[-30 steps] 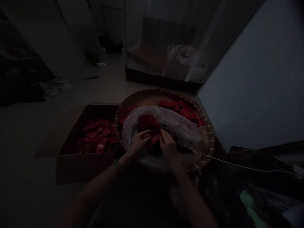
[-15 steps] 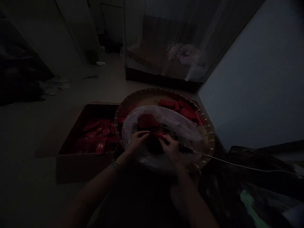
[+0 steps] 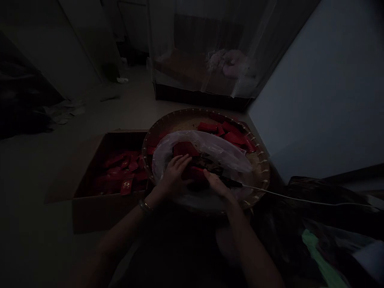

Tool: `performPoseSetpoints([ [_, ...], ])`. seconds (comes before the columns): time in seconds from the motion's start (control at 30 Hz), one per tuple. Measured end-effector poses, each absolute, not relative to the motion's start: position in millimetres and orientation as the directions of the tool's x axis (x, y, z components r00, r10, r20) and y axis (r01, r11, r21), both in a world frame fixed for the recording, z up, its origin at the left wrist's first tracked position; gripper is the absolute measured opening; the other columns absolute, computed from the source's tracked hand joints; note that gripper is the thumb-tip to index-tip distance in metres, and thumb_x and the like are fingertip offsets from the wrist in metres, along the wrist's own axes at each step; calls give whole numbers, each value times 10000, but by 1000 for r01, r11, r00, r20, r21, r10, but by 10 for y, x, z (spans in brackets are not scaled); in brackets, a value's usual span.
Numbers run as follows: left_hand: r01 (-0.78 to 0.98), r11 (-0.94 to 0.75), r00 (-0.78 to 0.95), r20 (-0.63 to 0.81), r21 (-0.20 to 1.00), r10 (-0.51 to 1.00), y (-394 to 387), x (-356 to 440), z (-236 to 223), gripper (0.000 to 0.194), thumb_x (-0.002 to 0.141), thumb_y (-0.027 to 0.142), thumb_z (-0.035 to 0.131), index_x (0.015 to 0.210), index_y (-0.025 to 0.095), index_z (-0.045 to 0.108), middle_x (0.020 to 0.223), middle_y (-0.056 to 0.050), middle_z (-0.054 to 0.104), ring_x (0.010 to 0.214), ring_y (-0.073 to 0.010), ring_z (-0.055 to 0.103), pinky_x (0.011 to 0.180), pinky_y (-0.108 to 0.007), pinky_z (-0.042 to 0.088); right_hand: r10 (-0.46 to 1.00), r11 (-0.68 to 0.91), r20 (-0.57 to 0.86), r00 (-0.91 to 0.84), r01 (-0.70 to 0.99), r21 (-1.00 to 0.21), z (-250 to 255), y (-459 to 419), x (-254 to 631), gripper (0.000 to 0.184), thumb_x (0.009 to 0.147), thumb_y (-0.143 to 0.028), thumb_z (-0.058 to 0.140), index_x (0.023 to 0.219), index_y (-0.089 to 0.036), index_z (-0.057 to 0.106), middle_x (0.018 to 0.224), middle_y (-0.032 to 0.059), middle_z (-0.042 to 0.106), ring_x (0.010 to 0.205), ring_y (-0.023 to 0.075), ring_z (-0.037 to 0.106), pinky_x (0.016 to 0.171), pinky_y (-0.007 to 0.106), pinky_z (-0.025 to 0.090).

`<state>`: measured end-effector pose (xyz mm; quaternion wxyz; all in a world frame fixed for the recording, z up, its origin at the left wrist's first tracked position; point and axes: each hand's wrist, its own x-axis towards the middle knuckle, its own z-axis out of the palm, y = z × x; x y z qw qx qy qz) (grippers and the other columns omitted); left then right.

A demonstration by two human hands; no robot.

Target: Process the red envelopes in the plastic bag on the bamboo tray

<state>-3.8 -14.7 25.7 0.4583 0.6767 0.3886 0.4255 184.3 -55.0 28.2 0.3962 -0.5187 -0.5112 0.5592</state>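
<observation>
In the dim head view a red packet [image 3: 195, 173] lies between my hands over a round woven basket [image 3: 265, 170]. My right hand [image 3: 216, 184] pinches its right end. My left hand [image 3: 174, 174] is at its left end, fingers stretched out above it; the thumb is hidden, so contact there is unclear. Just behind, a larger red pouch [image 3: 185, 149] and dark loose pieces [image 3: 211, 163] lie inside a translucent plastic bag [image 3: 222, 149] with a wide opening. A black tool handle [image 3: 232, 182] with a white cord rests beside my right hand.
More red packets [image 3: 235, 138] lie at the basket's back right. On the left a cardboard box [image 3: 93, 208] holds several red packets. The white cord [image 3: 300, 198] runs right across dark items and a green cloth [image 3: 315, 252]. A pale wall [image 3: 324, 92] stands at right.
My left fingers have lifted from a pinch on the packet and stretched out. My right hand has turned flatter beside its end. The view has shifted slightly.
</observation>
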Motion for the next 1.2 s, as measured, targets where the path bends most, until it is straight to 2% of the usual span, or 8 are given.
performPoseSetpoints([
  [0.1, 225, -344, 438, 220, 912, 872, -162, -6, 267, 483, 610, 248, 775, 1081, 251, 667, 1218, -75, 608, 1263, -331, 343, 1093, -451, 161, 972, -185, -199, -128, 116, -976, 306, -529, 1808, 654, 760, -713, 426, 1009, -162, 674, 961, 74, 704, 1006, 237, 613, 941, 423, 446],
  [0.23, 253, -406, 457, 262, 878, 850, -75, 0, 155, 399, 631, 218, 734, 1025, 251, 682, 1073, -85, 669, 1048, -293, 475, 988, -431, 319, 974, -132, -151, -168, 115, -984, 369, -507, 1790, 609, 789, -689, 412, 945, -166, 683, 869, 65, 709, 934, 228, 635, 880, 404, 484],
  [0.4, 277, -316, 272, 242, 907, 931, 56, -117, 58, 437, 551, 167, 759, 976, 244, 687, 956, -68, 647, 941, -249, 503, 900, -366, 390, 998, 49, 53, 14, 218, -975, 300, -459, 1888, 477, 911, -492, 323, 1000, -156, 648, 941, 107, 695, 914, 217, 647, 841, 386, 496],
  [0.5, 224, -202, 121, 179, 953, 976, 91, -178, 39, 496, 538, 191, 775, 1021, 230, 670, 937, -52, 622, 874, -210, 533, 800, -290, 420, 980, 184, 99, -172, 598, -780, 182, -436, 1835, 339, 829, -262, 512, 1138, -149, 595, 1148, 133, 628, 1083, 233, 573, 957, 406, 421],
  [0.57, 181, -142, 72, 131, 973, 989, 103, -197, 37, 517, 535, 204, 779, 1038, 222, 660, 924, -43, 621, 851, -194, 545, 749, -257, 425, 922, 303, -27, -386, 763, -571, 131, -404, 1730, 580, 720, -157, 617, 1284, -124, 488, 1343, 185, 471, 1267, 282, 408, 1034, 432, 331],
  [0.67, 160, -128, 104, 112, 979, 988, 108, -211, 49, 524, 538, 206, 775, 1047, 224, 651, 979, -43, 629, 899, -195, 556, 748, -244, 436, 867, 362, -242, -435, 885, -292, 125, -300, 1535, 846, 631, -171, 704, 1395, -160, 342, 1467, 216, 258, 1347, 391, 215, 1036, 534, 261],
  [0.9, 117, -140, 127, 125, 983, 984, 98, -233, 67, 502, 541, 188, 777, 1026, 232, 659, 1045, -53, 630, 1013, -228, 548, 846, -285, 446, 751, 535, -357, -556, 829, -166, 194, -89, 1308, 482, 706, -152, 581, 1187, -179, 561, 1190, 149, 582, 1064, 294, 534, 867, 407, 425],
  [1.2, 145, -176, 121, 159, 974, 980, 87, -226, 66, 488, 566, 213, 778, 1040, 227, 661, 1040, -56, 646, 984, -225, 571, 865, -299, 441, 706, 613, -309, -637, 768, -186, 220, -141, 1433, 546, 635, -284, 661, 1173, -232, 581, 1227, 101, 556, 1075, 291, 492, 849, 389, 410],
])
